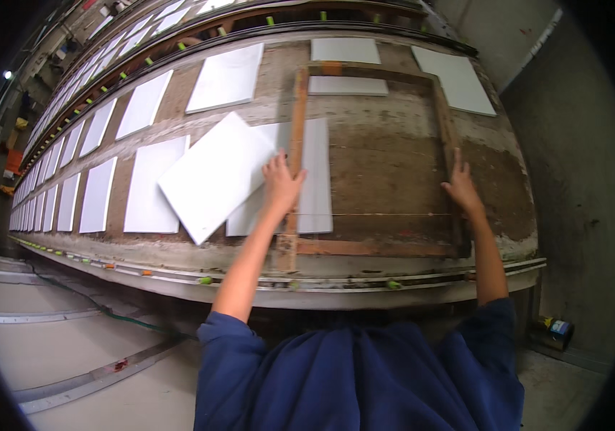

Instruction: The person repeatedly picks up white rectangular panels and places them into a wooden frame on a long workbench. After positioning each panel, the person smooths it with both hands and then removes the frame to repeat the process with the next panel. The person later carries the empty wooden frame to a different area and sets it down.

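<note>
Steadying the frame: a brown, open rectangular wooden frame (376,248) lies between the two hands, over the right-hand end of the work; whether it touches what is beneath cannot be told.
Left rail: the left hand (283,185) has its grip on this side, thumb at the inner edge, fingers toward the outside.
Right rail: the right hand (463,188) grasps the opposite side, thumb inward, fingers along the wood; matched pressure on both sides should stop the frame twisting.
Skewed panel: a flat, white rectangular panel (210,179) sits askew over its neighbours, right beside the left fingers; contact is unclear, so those fingers are best held clear of its corner.
Panel under the frame: another white flat panel (315,176) shows partly inside the left rail; a level frame would probably spare its face from scuffs.
Stained surface: the long brown-and-grey surface (494,172) carries everything.
Near edge: a pale metal rail (336,282) with green stops (394,285) offers a line for squaring the frame.
</note>
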The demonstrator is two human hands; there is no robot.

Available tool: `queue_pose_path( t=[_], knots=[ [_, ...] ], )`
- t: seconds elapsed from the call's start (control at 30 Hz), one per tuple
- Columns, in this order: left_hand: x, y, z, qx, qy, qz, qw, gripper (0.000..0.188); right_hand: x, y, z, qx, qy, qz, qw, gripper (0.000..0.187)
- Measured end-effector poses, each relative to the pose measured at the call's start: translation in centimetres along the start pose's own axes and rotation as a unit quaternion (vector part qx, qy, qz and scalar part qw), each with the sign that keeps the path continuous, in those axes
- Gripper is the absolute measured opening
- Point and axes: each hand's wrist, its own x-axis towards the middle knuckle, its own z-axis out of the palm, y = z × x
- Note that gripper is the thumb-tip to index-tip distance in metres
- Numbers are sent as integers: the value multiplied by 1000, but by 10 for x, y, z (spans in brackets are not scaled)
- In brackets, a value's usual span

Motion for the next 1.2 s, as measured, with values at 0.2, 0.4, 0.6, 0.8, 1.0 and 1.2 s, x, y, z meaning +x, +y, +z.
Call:
queue_pose_path(
  t=[0.2, 0.4, 0.6, 0.8, 1.0, 1.2],
  knots=[
    [10, 2, 8, -43, 70, -13, 997, 55, 5, 20, 2, 180, 13, -106, 978, 89],
    [-6, 86, 13, -96, 101, 14, 990, 55, 36, 87, -45, 182, 50, -139, 972, 86],
    [-25, 135, 68, -58, 105, 20, 993, 54, 54, 159, -32, 173, 34, -199, 964, 83],
    [-29, 131, 74, -38, 88, 18, 995, 52, 51, 167, -23, 161, 17, -184, 969, 80],
    [-34, 132, 69, -41, 70, 29, 996, 51, 28, 172, -20, 139, -3, -182, 973, 66],
    [-39, 130, 72, -48, 83, 28, 995, 51, 12, 168, -34, 119, -61, -159, 978, 50]
  ],
)
